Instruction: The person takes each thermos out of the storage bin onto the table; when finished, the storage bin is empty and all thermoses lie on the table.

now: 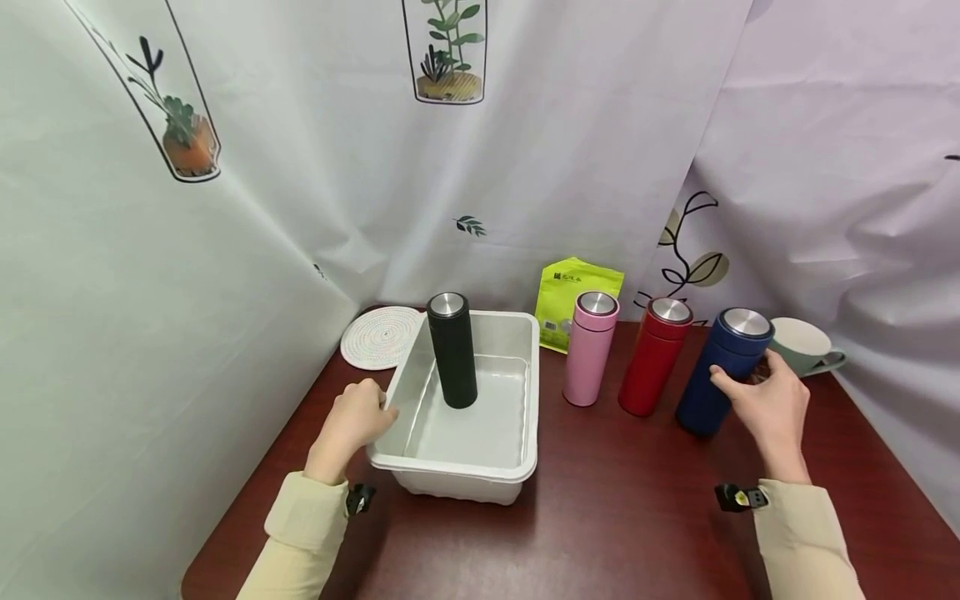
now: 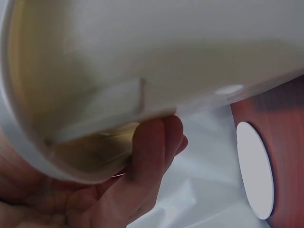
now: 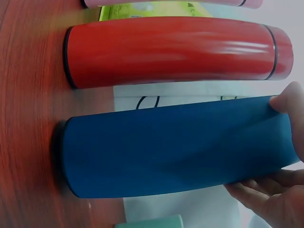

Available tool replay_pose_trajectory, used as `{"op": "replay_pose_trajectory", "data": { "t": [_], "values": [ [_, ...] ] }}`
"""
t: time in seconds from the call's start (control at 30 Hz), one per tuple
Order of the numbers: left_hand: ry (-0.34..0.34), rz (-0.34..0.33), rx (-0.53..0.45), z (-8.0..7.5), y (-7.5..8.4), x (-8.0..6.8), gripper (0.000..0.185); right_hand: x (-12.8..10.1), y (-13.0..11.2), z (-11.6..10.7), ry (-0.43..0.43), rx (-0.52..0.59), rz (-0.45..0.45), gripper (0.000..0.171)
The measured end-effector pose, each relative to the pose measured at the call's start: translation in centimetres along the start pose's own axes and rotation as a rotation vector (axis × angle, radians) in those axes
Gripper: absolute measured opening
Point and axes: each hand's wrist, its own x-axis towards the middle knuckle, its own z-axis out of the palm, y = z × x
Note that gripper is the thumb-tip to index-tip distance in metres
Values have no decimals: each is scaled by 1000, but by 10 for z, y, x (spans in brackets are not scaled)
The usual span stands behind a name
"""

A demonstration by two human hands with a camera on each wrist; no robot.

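Observation:
My left hand (image 1: 357, 418) grips the left rim of a white plastic basin (image 1: 461, 472); in the left wrist view its fingers (image 2: 151, 147) curl at the basin's edge. A black thermos (image 1: 454, 360) with a silver-topped lid stands inside the basin. On the right, my right hand (image 1: 774, 410) holds a blue thermos (image 1: 705, 392) around its upper part, thumb on one side and fingers on the other. The blue thermos stands upright, its base at the table in the right wrist view. Beside it is a red thermos (image 3: 171, 52), then a pink thermos (image 1: 590, 358).
Behind the pink thermos a lime-green pouch (image 1: 558, 304) leans at the wall. A pale green mug (image 1: 802, 346) stands beyond the blue thermos. Left of the basin lies a round woven mat (image 1: 378, 337). Patterned cloth (image 1: 315, 167) hangs behind the dark red table (image 1: 600, 517).

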Motion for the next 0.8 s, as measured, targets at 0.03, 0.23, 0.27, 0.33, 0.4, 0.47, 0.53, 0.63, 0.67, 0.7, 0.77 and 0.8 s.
{"op": "replay_pose_trajectory", "data": {
  "t": [0.03, 0.23, 0.27, 0.33, 0.4, 0.47, 0.53, 0.63, 0.67, 0.7, 0.77, 0.8],
  "values": [
    [0, 1, -1, 0, 0, 0, 44, 1, 1, 1, 2, 0, -2, 55],
    [-1, 8, 6, 1, -1, 2, 44, 5, 9, 4, 17, -8, -11, 43],
    [-2, 10, 7, 2, -1, 1, 44, 4, 11, 4, 16, -9, -9, 43],
    [-3, 11, 6, 1, -1, 0, 44, 4, 13, 4, 4, -4, -4, 45],
    [-4, 7, 5, 1, -1, -1, 44, 3, 13, 4, -11, 3, -13, 48],
    [-5, 1, 5, 0, 0, -2, 44, 2, 12, 6, -17, 13, -28, 51],
    [-4, -2, 6, -1, 0, -2, 44, 2, 11, 7, -15, 19, -37, 54],
    [0, 2, 6, -1, 1, -1, 44, 2, 11, 7, -16, 23, -29, 56],
    [-1, 2, 3, -1, 1, -1, 43, 2, 11, 7, -22, 24, -21, 59],
    [-1, 3, 2, -1, 1, -1, 43, 1, 11, 7, -32, 22, -12, 61],
    [-4, 2, 1, -1, 1, -1, 43, -1, 12, 7, -68, 20, 16, 68],
    [-6, 1, 0, -1, 1, -1, 42, -3, 12, 7, -86, 23, 32, 72]
  ]
}}
